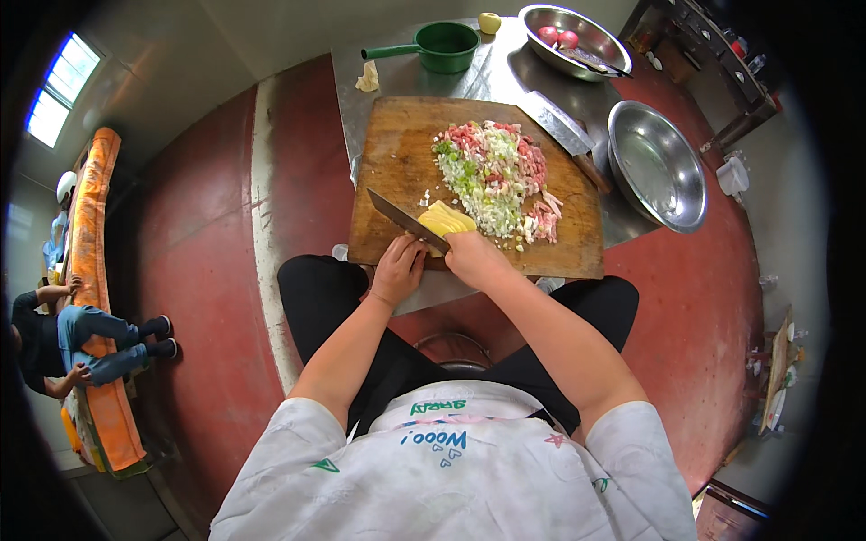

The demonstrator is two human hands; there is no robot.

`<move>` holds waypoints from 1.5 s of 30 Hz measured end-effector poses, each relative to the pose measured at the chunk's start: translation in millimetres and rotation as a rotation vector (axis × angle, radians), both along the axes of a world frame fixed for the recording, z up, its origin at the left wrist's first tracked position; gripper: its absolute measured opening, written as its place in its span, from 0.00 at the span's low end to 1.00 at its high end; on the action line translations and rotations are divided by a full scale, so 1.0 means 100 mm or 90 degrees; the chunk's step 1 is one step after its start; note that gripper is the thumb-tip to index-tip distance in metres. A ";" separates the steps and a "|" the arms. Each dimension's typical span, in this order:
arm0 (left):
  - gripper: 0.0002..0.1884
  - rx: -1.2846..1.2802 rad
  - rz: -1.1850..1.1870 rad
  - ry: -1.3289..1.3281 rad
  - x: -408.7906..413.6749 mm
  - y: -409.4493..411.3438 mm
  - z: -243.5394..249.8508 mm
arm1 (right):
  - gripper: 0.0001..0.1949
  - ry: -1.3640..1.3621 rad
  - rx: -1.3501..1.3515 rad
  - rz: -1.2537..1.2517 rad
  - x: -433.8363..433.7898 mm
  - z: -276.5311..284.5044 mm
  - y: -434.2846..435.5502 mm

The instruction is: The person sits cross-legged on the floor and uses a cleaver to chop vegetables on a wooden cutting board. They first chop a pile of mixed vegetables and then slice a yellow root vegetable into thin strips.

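Observation:
My right hand [477,259] grips the handle of a cleaver [406,220], its blade slanting up to the left across the near part of a wooden cutting board [396,149]. Thin pale yellow vegetable slices [446,219], perhaps ginger or potato, overlap just beyond the blade. On the near side of the blade, my left hand [398,269] has its fingers bent over a yellow vegetable piece [434,251], mostly hidden. Farther up the board spreads a heap of chopped meat and scallion [490,179], with pinkish meat strips [543,220] at its right edge.
A second cleaver [556,122] lies over the board's right edge. Around it on the metal table [612,209] are an empty steel basin [659,166], a basin [575,40] holding red onions [567,39], a green ladle [446,47] and a yellowish round fruit [489,23]. A person [81,338] sits far left.

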State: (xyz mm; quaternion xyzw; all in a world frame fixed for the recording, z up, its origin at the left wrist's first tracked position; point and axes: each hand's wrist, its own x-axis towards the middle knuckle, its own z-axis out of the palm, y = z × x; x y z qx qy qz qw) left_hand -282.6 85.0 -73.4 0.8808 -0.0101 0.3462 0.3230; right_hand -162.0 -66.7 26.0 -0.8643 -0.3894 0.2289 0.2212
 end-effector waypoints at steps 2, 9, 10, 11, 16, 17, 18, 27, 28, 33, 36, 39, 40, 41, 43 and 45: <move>0.13 -0.006 -0.006 0.006 -0.01 -0.02 -0.01 | 0.12 -0.008 -0.005 0.008 0.01 -0.03 -0.03; 0.12 -0.006 0.036 0.003 0.00 0.02 -0.02 | 0.10 -0.023 0.023 0.022 -0.08 -0.10 -0.07; 0.12 -0.006 0.032 0.008 0.00 0.02 -0.01 | 0.10 -0.027 0.019 0.019 -0.06 -0.08 -0.06; 0.12 -0.014 0.029 0.011 -0.01 0.01 -0.01 | 0.10 -0.032 0.016 0.015 -0.05 -0.07 -0.05; 0.12 -0.009 0.038 0.009 -0.01 0.03 -0.05 | 0.10 -0.016 0.004 0.005 -0.08 0.00 -0.02; 0.12 -0.011 0.037 0.005 -0.01 0.03 -0.07 | 0.10 -0.008 -0.008 0.004 -0.09 0.04 -0.02; 0.12 -0.014 0.035 0.001 -0.01 0.03 -0.07 | 0.10 -0.010 -0.009 0.009 -0.08 0.03 -0.02; 0.13 -0.011 0.029 -0.006 0.02 0.04 -0.05 | 0.12 0.026 -0.082 0.004 -0.05 0.61 -0.01; 0.12 -0.010 0.023 -0.003 0.02 0.05 -0.04 | 0.12 0.027 -0.087 0.004 -0.05 0.66 -0.01; 0.12 -0.008 0.027 -0.005 0.03 0.03 -0.01 | 0.12 0.009 -0.065 0.024 -0.02 0.62 -0.03; 0.12 -0.007 0.024 -0.004 0.04 0.04 0.00 | 0.12 0.014 -0.076 0.018 0.00 0.55 -0.02; 0.12 -0.012 0.020 -0.006 0.04 0.05 -0.01 | 0.12 0.012 -0.058 0.024 -0.01 0.49 -0.03; 0.12 -0.014 0.019 -0.007 0.04 0.05 -0.02 | 0.12 0.008 -0.064 0.029 -0.01 0.49 -0.03; 0.12 -0.014 0.020 -0.006 0.04 0.06 -0.02 | 0.11 0.005 -0.070 0.034 -0.01 0.51 -0.02; 0.12 -0.015 0.020 -0.005 0.04 0.06 -0.02 | 0.11 -0.004 -0.066 0.046 -0.01 0.48 -0.02; 0.12 -0.016 0.025 -0.010 0.04 0.05 -0.03 | 0.11 -0.013 -0.046 0.061 -0.02 0.39 -0.02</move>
